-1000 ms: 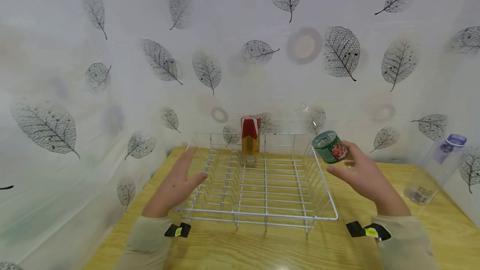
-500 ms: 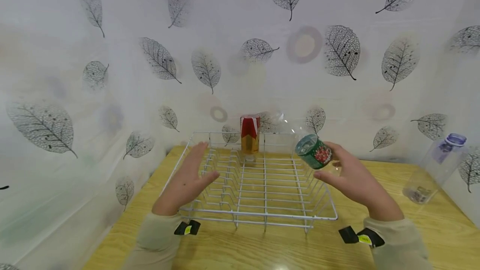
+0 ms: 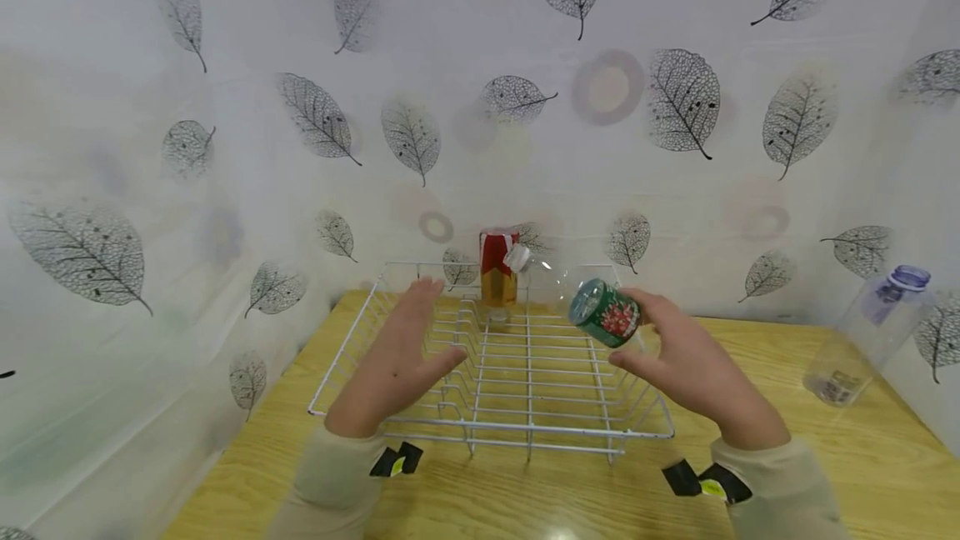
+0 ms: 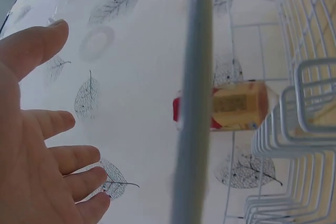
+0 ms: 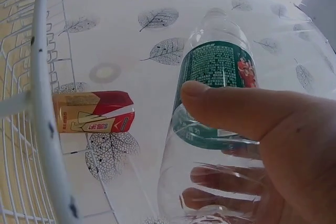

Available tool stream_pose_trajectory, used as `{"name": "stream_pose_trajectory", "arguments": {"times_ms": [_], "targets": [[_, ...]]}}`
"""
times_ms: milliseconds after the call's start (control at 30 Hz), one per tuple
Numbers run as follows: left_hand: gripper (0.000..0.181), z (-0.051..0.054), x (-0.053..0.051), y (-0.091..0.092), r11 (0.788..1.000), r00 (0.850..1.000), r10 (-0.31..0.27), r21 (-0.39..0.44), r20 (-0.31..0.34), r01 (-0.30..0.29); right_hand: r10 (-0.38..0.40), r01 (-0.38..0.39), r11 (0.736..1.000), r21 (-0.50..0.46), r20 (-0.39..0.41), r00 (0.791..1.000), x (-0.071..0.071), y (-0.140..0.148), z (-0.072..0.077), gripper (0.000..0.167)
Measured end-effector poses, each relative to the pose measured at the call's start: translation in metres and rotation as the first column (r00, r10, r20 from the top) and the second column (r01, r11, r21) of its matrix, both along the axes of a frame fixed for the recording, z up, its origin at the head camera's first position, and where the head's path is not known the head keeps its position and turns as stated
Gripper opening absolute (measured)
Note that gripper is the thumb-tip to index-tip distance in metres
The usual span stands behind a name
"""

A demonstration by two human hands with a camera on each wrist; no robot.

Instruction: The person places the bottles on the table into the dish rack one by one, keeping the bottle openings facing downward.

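My right hand grips a clear plastic bottle with a green label, tilted with its neck toward the upper left, above the right side of the white wire rack. In the right wrist view the thumb lies across the label of the bottle, with fingers seen through the clear plastic. My left hand hovers over the rack's left side, holding nothing; its fingers look relaxed in the left wrist view. A red and yellow container stands upright at the back of the rack, partly behind the bottle's neck.
Another clear bottle with a purple neck stands on the wooden table at the far right. Behind and to the left hangs a white sheet with leaf prints.
My right hand has moved left with the bottle, bringing it over the rack and tilting it further. My left hand has moved right over the rack. The rack and red container stay in place.
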State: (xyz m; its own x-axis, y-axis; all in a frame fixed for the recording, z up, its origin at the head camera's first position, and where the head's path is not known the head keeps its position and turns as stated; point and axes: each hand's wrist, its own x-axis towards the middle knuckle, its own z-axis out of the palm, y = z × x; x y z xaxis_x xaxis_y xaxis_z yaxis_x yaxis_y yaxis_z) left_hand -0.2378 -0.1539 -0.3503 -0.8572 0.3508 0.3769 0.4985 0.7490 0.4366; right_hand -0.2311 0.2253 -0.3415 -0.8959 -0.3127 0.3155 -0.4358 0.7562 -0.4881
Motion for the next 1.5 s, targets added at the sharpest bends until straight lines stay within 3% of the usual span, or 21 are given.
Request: {"name": "stream_pose_trajectory", "arguments": {"times_ms": [200, 433, 633, 767, 933, 1100, 1500], "targets": [[0.094, 0.003, 0.006, 0.012, 0.999, 0.996, -0.022, -0.046, -0.081, 0.019, -0.005, 0.010, 0.996, 0.085, -0.058, 0.998, 0.002, -0.008, -0.001, 0.086], [0.096, 0.005, 0.013, 0.031, 0.992, 0.980, -0.075, -0.111, -0.185, 0.055, -0.027, 0.055, 0.975, 0.217, -0.130, 0.991, 0.007, -0.019, -0.002, 0.086], [0.098, 0.002, 0.017, 0.042, 0.985, 0.969, -0.053, -0.172, -0.242, 0.011, 0.020, 0.038, 0.963, 0.268, -0.208, 0.978, 0.009, -0.028, -0.006, 0.088], [0.101, 0.002, 0.020, 0.053, 0.969, 0.957, -0.064, -0.248, -0.282, -0.008, 0.043, 0.029, 0.957, 0.287, -0.244, 0.969, 0.011, -0.033, -0.006, 0.089], [0.103, 0.000, 0.023, 0.069, 0.939, 0.952, -0.099, -0.343, -0.291, -0.007, 0.083, 0.015, 0.947, 0.322, -0.288, 0.954, 0.012, -0.040, -0.010, 0.089], [0.102, -0.006, 0.025, 0.081, 0.922, 0.957, -0.081, -0.386, -0.277, -0.034, 0.145, -0.024, 0.939, 0.342, -0.335, 0.931, 0.009, -0.046, -0.015, 0.087], [0.102, -0.014, 0.022, 0.089, 0.918, 0.976, -0.033, -0.394, -0.216, -0.056, 0.189, -0.050, 0.933, 0.356, -0.369, 0.910, 0.010, -0.053, -0.018, 0.084]]}}
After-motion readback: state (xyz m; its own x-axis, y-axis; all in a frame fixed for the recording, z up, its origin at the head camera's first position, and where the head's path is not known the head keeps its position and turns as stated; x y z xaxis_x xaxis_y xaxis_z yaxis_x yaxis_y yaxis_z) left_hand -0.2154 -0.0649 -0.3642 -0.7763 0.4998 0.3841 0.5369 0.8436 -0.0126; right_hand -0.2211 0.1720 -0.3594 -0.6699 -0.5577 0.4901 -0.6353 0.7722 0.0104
